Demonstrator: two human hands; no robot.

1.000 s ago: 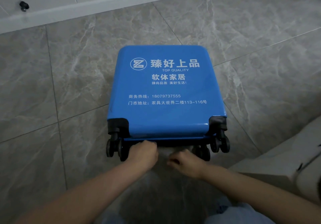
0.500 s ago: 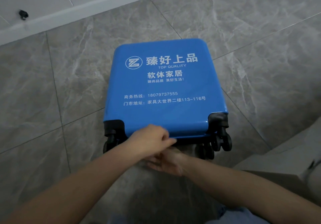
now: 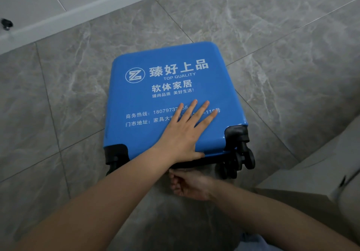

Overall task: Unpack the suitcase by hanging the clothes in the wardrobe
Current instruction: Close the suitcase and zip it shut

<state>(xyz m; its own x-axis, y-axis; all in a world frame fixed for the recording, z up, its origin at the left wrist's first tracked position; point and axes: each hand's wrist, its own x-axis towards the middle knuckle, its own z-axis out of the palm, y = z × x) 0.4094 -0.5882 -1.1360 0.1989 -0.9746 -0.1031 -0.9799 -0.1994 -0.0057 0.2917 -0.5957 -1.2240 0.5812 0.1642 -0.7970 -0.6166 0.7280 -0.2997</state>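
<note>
The shiny blue hard plastic suitcase with white writing point(image 3: 171, 102) lies flat on the grey marble tile floor point(image 3: 58, 98), its black wheels point(image 3: 243, 159) pointing at me. My left hand point(image 3: 183, 133) lies flat on the lid, fingers straight and spread. My right hand point(image 3: 190, 184) is low at the near edge, fingers curled and pinching something small there, I think the zip pull, but I cannot see it well. The shell looks stiff and slippery, so I think pressing down stops it from sliding. The best place to hold is the edge seam. It is closed, so I cannot see the clothes inside or guess how heavy it is.
</note>
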